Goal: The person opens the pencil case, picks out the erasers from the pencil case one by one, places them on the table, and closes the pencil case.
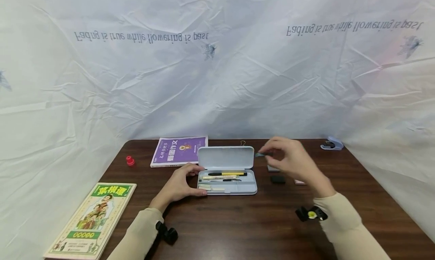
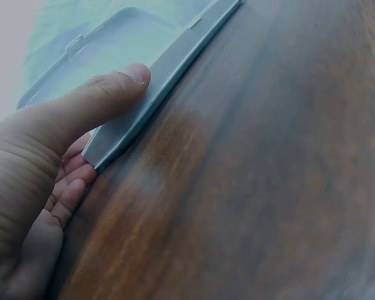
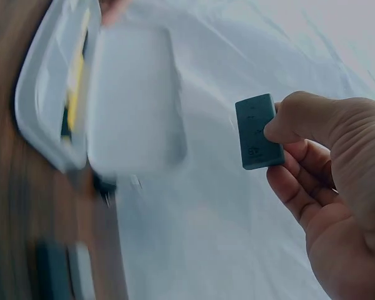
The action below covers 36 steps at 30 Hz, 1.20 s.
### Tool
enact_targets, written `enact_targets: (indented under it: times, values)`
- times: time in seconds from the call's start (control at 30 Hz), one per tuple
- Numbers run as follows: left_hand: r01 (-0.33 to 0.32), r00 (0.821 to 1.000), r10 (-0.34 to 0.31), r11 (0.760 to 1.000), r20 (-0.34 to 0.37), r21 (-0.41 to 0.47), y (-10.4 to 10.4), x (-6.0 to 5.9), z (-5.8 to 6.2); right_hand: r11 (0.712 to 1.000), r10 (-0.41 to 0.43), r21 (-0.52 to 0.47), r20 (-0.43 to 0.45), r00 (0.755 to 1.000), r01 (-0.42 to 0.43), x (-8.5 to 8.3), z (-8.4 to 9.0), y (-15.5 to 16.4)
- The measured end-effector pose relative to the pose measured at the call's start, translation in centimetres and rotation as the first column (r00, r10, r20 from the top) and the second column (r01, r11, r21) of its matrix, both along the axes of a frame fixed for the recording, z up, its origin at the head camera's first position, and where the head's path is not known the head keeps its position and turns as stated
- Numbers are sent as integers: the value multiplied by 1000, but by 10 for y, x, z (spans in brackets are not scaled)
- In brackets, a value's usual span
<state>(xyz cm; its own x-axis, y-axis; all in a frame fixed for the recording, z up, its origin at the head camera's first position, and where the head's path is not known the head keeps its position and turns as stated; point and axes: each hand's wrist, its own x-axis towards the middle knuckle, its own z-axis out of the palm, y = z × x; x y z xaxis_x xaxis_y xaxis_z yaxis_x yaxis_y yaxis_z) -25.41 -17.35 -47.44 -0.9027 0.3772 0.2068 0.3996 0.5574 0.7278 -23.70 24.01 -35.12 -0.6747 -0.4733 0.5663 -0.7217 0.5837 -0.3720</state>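
Beige sleeves (image 1: 136,235) come nearest to me, reaching over the brown table (image 1: 255,226), with a green-and-cream book (image 1: 91,220) lying to their left. Past the cuffs, the left hand (image 1: 179,184) has thumb and fingers spread round the left end of an open pencil case (image 1: 248,187), thumb on its front rim and fingers at its side. Its front left compartment holds small pale blocks (image 1: 204,187); the long compartment behind carries a yellow-and-black pen (image 1: 234,174) and at least two other pens (image 1: 221,179), all lying lengthwise. To the right sit a black block (image 1: 278,179) and a pink one (image 1: 300,182). Above the table, just right of the raised lid (image 1: 225,157), the right hand (image 1: 293,158) pinches a dark green eraser (image 3: 255,134) between thumb and fingers. Farther back are a red cap-like thing (image 1: 130,160), a purple book (image 1: 180,150) and a pale blue stapler (image 1: 332,143), before a white sheet (image 1: 238,82) with upside-down lettering.
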Motion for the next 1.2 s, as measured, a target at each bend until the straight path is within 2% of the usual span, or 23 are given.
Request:
enact_targets:
  times: [0.2, 0.4, 0.5, 0.63, 0.8, 0.97, 1.2]
  values:
    - [5, 1000, -5, 1000, -4, 2, -1, 0, 0, 991, -133, 30, -40, 990, 134, 18, -1, 54]
    - [6, 1000, -6, 1000, -4, 7, -2, 1, 0, 979, -199, 49, -29, 980, 200, 35, -21, 90]
    - [6, 1000, -6, 1000, -2, 8, -1, 1, 0, 978, -204, 51, -3, 979, 204, 43, -37, 101]
    - [7, 1000, -7, 1000, -12, 5, 0, 1, 0, 976, -214, 66, 77, 974, 209, 53, -56, 110]
    - [13, 1000, -13, 1000, -22, 1, 0, 0, 0, 972, -225, 90, 125, 966, 215, 58, -74, 115]
    - [14, 999, -14, 1000, -29, 6, 0, 0, 0, 968, -236, 126, 149, 960, 218, 59, -84, 116]
    - [11, 1000, -11, 1000, -13, 11, -1, 0, 0, 968, -220, 187, 298, 929, 169, 61, -86, 118]
